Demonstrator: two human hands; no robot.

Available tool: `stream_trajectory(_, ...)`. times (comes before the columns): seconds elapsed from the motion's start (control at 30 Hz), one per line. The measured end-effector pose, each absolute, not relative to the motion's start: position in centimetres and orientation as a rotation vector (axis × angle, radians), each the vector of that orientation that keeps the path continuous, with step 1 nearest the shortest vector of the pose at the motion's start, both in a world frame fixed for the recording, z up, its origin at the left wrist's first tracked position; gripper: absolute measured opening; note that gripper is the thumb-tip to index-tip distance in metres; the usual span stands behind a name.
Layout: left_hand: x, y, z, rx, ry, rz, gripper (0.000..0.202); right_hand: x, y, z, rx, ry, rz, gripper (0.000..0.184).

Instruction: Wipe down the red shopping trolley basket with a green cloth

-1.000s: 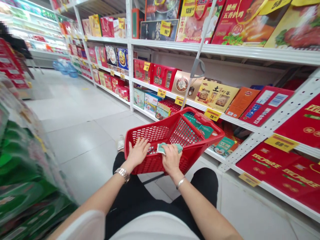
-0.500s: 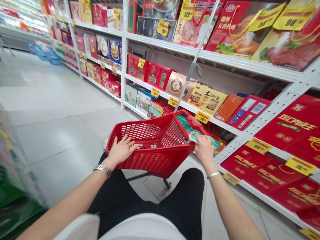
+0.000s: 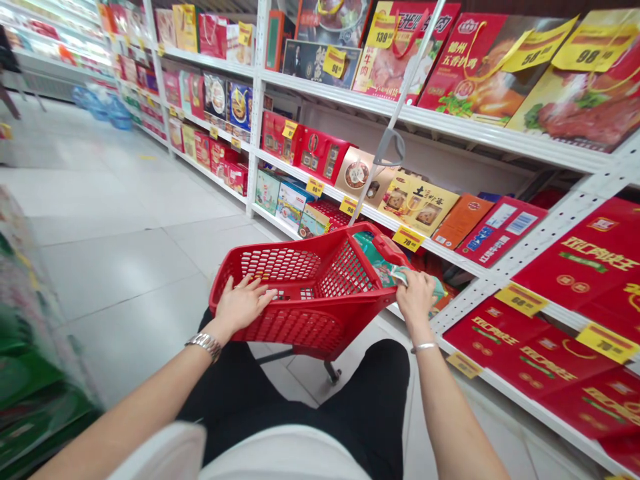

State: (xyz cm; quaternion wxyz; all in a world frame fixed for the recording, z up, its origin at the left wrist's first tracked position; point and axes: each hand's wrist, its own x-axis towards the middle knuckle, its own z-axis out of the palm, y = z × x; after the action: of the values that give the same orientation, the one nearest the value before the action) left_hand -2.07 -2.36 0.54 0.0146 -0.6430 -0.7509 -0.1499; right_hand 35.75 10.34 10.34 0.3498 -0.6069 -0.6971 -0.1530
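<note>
A red plastic shopping basket [image 3: 300, 267] on wheels stands in front of my knees, tilted, its grey pull handle [image 3: 393, 143] rising toward the shelves. My left hand [image 3: 243, 303] lies on the basket's near rim, fingers spread over the edge. My right hand [image 3: 415, 297] is at the basket's right corner, fingers closed on a small teal-green cloth or packet [image 3: 395, 272] pressed to the rim. The basket's inside looks bare where it shows.
White shelving [image 3: 450, 127] runs along the right, packed with red and yellow gift boxes [image 3: 575, 260] and yellow price tags [image 3: 409, 238]. Pale floor tiles [image 3: 110, 220] stretch ahead down the aisle. Green packaged goods [image 3: 30, 373] blur past at the left edge.
My right hand has moved with the teal item from the basket's near rim to its right corner. The basket swung left; the left hand stays on the rim.
</note>
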Motion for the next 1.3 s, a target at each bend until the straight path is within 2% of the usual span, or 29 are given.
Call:
stream_trajectory(0.27, -2.5, -3.5, 0.4, -1.977, -2.348, -0.401, 0.048, 29.1, 5.8, 6.4, -1.387, -1.855, -0.342, 0.038)
stream_trajectory(0.4, -1.6, -4.2, 0.4, -1.974, -2.389, -0.438, 0.05, 26.1, 3.6, 3.0, -1.098, -2.035, -0.207, 0.04)
stream_trajectory(0.6, 1.7, -5.0, 1.5, -2.019, -2.502, -0.433, 0.051, 27.3, 4.2, 1.2, -0.801, -2.144, -0.035, 0.048)
stream_trajectory(0.8, 7.0, -6.1, 0.9, -2.354, -2.506, -0.627, 0.065, 31.9, 7.7, 1.9, -0.873, -2.129, 0.0, 0.047)
stream_trajectory(0.97, 9.4, -6.6, 0.7, -2.665, -2.157, -0.813, 0.059, 34.3, 9.9, 2.4, -1.044, -2.047, -0.004, 0.034)
stream_trajectory(1.1, 6.6, -4.0, 2.3, -2.342, -2.035, -0.804, 0.059, 34.2, 9.3, 1.9, -1.099, -2.045, -0.002, 0.031)
stream_trajectory(1.3, 3.3, -0.7, 1.6, -1.994, -2.445, -0.579, 0.065, 34.6, 6.5, -0.1, -1.185, -2.047, -0.02, 0.034)
